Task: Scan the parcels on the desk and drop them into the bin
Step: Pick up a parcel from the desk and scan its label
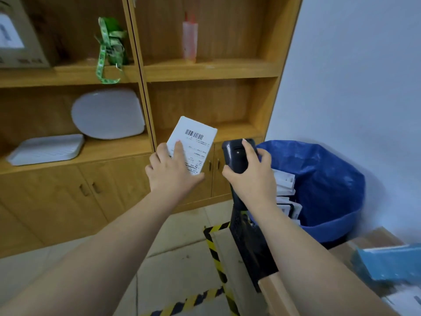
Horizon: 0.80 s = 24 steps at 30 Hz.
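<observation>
across the back of the view stands a tall wooden shelf unit (205, 71) with open shelves above and closed cupboard doors below, and to its right a pale wall (355, 76). we look down from head height over our own two bare forearms, which reach forward above a tiled floor (182, 236) marked with yellow and black striped tape (214, 249).

low on the right sits the bin (330, 179), lined with a blue bag, with several white parcels lying inside it. nearer us at the bottom right is the corner of the desk (282, 295), with a blurred blue parcel (387, 263) lying on a brown cardboard box (373, 238).

on the shelves we see a brown box (20, 33) at the top left, a white oval lid (107, 114) leaning upright, a flat white device (45, 149) lying beside it, a green ribbon (109, 46) hanging over a shelf edge, and a pink bottle (189, 39) standing upright.

our left hand (173, 169) holds a small white parcel (193, 142) up in front of the shelf unit, left of the bin. the thumb is pressed on its label face and the fingers are wrapped behind it. the barcode (194, 134) at the top of the label faces us.

our right hand (252, 172) is curled around a black handheld scanner (237, 156), just beside the parcel but apart from it. one finger lies along the scanner's top.
</observation>
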Available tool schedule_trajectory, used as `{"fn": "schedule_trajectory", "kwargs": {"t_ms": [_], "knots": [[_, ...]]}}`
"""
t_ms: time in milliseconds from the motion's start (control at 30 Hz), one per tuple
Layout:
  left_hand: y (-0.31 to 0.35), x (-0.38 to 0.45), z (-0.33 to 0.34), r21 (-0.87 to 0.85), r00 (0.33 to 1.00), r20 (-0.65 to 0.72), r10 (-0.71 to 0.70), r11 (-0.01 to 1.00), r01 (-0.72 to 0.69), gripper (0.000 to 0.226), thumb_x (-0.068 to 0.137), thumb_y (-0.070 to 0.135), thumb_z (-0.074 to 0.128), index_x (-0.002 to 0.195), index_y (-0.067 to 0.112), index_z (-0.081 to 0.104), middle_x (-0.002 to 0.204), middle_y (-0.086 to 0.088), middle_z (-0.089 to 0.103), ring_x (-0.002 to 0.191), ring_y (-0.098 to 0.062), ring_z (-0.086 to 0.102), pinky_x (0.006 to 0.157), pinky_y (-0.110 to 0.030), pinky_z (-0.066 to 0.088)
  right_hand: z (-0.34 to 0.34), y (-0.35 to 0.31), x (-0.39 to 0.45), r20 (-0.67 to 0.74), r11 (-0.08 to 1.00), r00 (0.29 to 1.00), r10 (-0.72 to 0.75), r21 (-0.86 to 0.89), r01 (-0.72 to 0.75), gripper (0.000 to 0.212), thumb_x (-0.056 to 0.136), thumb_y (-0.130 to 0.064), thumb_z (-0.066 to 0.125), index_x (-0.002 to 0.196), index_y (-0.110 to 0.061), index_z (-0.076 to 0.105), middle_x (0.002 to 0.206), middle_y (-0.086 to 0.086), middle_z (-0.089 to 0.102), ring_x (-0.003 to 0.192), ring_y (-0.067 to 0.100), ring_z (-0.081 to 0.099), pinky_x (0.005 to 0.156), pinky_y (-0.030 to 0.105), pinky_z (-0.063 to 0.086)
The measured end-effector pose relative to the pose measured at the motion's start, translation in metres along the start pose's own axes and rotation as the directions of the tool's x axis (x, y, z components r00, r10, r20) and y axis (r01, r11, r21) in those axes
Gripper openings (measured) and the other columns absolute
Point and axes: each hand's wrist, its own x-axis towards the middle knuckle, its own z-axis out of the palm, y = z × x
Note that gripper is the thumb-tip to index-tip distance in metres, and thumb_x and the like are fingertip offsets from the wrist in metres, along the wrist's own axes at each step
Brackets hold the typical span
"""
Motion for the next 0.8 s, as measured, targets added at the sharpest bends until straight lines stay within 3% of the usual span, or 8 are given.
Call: {"fn": "schedule_trajectory", "kwargs": {"t_ms": [400, 633, 800], "knots": [[0.090, 0.152, 0.087, -0.034, 0.996, 0.030, 0.086, 0.996, -0.085, 0.106, 0.073, 0.074, 0.063, 0.151, 0.027, 0.008, 0.149, -0.010, 0.017, 0.134, -0.034, 0.026, 0.106, -0.048, 0.033, 0.047, 0.074, 0.172, -0.012, 0.999, 0.999, 0.041, -0.032, -0.041, 0.080, 0.084, -0.050, 0.068, 0.153, -0.039, 0.029, 0.146, 0.002, 0.032, 0.124, 0.026, 0.047, 0.092, 0.040, 0.050], [0.174, 0.209, 0.147, -0.087, 0.956, 0.140, 0.259, 0.965, -0.248, 0.107, 0.074, 0.074, 0.061, 0.153, 0.026, 0.008, 0.149, -0.010, 0.016, 0.130, -0.033, 0.027, 0.104, -0.045, 0.033, 0.033, 0.140, 0.233, -0.097, 0.976, 0.973, 0.208, -0.041, -0.213, 0.079, 0.082, -0.047, 0.069, 0.151, -0.040, 0.031, 0.147, -0.001, 0.032, 0.122, 0.025, 0.050, 0.092, 0.041, 0.052], [0.240, 0.244, 0.199, -0.155, 0.861, 0.249, 0.444, 0.896, -0.417, 0.108, 0.074, 0.075, 0.058, 0.153, 0.026, 0.003, 0.152, -0.012, 0.009, 0.134, -0.034, 0.022, 0.108, -0.047, 0.030, 0.018, 0.194, 0.258, -0.250, 0.909, 0.887, 0.389, -0.055, -0.414, 0.078, 0.081, -0.048, 0.069, 0.149, -0.042, 0.033, 0.148, -0.004, 0.031, 0.120, 0.025, 0.051, 0.090, 0.044, 0.053]]}}
